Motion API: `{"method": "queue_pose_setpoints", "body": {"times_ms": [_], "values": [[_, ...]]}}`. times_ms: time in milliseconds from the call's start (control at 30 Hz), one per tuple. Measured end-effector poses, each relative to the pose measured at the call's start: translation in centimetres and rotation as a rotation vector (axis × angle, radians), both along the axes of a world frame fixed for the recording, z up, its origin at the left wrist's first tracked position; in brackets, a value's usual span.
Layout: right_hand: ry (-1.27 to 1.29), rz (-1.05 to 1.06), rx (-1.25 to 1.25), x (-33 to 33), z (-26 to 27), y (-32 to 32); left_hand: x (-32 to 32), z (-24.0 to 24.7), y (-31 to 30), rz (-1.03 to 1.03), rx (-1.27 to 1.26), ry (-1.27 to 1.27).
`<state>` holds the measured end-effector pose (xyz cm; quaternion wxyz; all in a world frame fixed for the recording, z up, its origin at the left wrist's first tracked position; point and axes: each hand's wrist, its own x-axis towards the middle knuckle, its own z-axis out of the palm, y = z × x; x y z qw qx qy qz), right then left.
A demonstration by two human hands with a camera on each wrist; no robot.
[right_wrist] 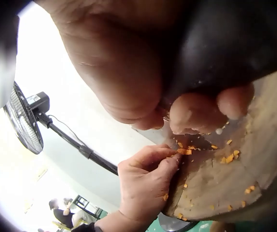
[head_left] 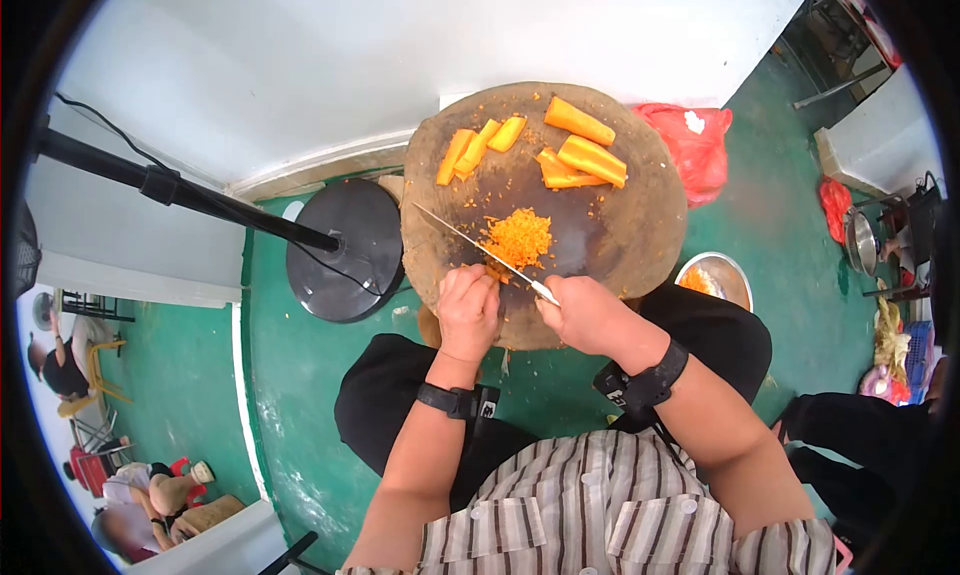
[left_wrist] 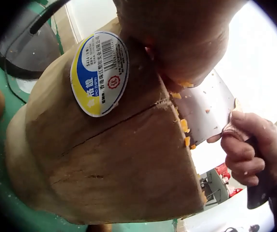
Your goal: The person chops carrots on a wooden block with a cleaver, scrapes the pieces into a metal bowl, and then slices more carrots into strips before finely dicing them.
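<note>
My right hand (head_left: pixel 588 317) grips the handle of a kitchen knife (head_left: pixel 470 241), its blade slanting to the far left across a round wooden chopping block (head_left: pixel 640 210). Beside the blade, on the near part of the block, my left hand (head_left: pixel 467 310) has its fingers curled; in the right wrist view its thumb and forefinger pinch a small carrot piece (right_wrist: pixel 184 151). A mound of minced carrot (head_left: pixel 520 237) lies just beyond the blade. Thick carrot chunks (head_left: pixel 580 122) sit at the far right of the block, and cut carrot lengths (head_left: pixel 470 157) at the far left.
A metal bowl (head_left: pixel 735 280) with orange and pale bits stands on the floor right of the block, near a red plastic bag (head_left: pixel 700 150). Left is a fan's black round base (head_left: pixel 345 250) with its pole (head_left: pixel 200 195). A white wall (head_left: pixel 400 55) rises behind. Other people sit far left.
</note>
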<state>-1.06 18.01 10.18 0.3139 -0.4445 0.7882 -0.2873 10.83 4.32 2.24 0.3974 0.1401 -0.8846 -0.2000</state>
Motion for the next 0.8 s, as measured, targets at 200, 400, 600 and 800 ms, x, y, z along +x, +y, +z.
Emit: {"method": "queue_pose_setpoints", "body": {"times_ms": [200, 400, 600, 800], "values": [[-0.069, -0.051, -0.046, -0.1, -0.5, 1.1, 1.8, 1.0, -1.4, 0.103, 0.222, 0.025], [-0.027, -0.032, -0.016, -0.1, -0.5, 1.0, 1.1, 0.8, -0.1, 0.015, 0.113, -0.053], [0.144, 0.056, -0.019, 0.5, 1.2, 0.6, 0.5, -0.1, 0.1, 0.034, -0.025, -0.058], [0.231, 0.062, 0.005, 1.5, -0.2, -0.1, 0.1, -0.4, 0.2, 0.042, -0.072, -0.054]]}}
